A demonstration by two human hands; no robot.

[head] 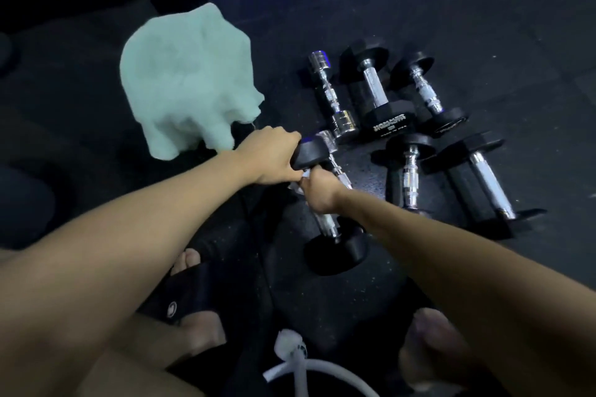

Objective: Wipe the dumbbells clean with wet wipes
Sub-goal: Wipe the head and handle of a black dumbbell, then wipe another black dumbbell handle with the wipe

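Nearest to you, at 6 o'clock, the dumbbell [329,203] lies on the dark floor [451,10], its near head at your feet. Your right hand [317,192] has its fingers curled around the chrome handle with a wet wipe [298,185] under them; rub along the grooves slowly. Your left hand [274,158] grips the far head, fingers closed on it; hold it firm so the bar does not roll. Beyond, at 1 o'clock, five more dumbbells [419,126] wait.
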